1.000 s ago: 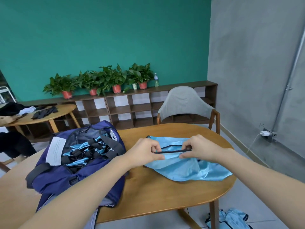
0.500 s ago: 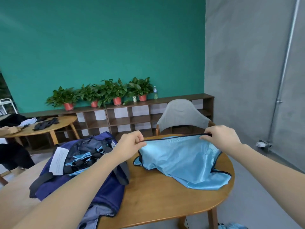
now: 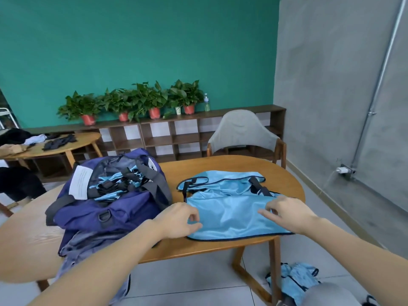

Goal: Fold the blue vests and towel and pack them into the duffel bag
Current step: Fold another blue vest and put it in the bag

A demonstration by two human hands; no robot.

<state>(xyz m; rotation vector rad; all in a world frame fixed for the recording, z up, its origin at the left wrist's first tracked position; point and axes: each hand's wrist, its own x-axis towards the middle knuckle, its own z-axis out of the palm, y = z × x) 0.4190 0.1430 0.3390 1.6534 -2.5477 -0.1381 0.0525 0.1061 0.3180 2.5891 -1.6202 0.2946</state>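
A light blue vest (image 3: 229,208) with dark trim lies spread flat on the wooden table (image 3: 223,166), its straps at the far side. My left hand (image 3: 178,219) hovers at the vest's near left corner with fingers loosely curled and a gap between thumb and fingers. Over the near right part of the vest, my right hand (image 3: 287,213) rests with relaxed fingers. To the left sits the navy duffel bag (image 3: 106,213), open, and folded blue vests with black straps (image 3: 117,186) show inside it.
More blue cloth (image 3: 293,281) lies in a heap on the floor by the table's right leg. A grey-backed chair (image 3: 240,131) stands behind the table. At the far left, a second table (image 3: 66,149) carries dark clothes. A low shelf with potted plants (image 3: 154,102) lines the wall.
The vest, held up stretched between both hands half a second ago, now lies flat on the table. Both hands have come down to its near edge and loosened their grip.
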